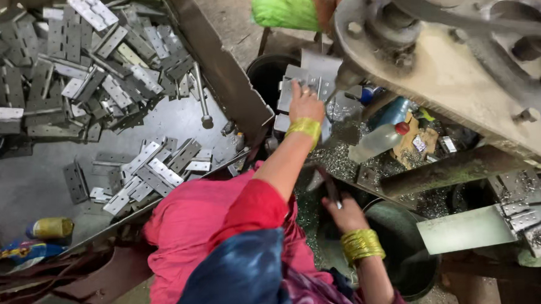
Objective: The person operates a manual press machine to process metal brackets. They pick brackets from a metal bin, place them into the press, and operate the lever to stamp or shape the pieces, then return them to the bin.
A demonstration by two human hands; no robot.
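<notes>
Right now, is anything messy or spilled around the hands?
Yes. Shiny metal shavings lie strewn over the bench between the left hand and right hand. A clear bottle with a red cap lies tipped on its side among them.

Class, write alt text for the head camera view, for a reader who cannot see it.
A person's left hand presses a metal hinge plate under a large press machine, while the right hand grips a dark rod. A tray of grey hinges lies alongside.

The hinges [62, 58] are dull grey metal. The bangles [360, 245] are shiny gold. The press [457, 68] is rough, dusty metal, and the sleeve [249, 208] is soft cloth.
</notes>
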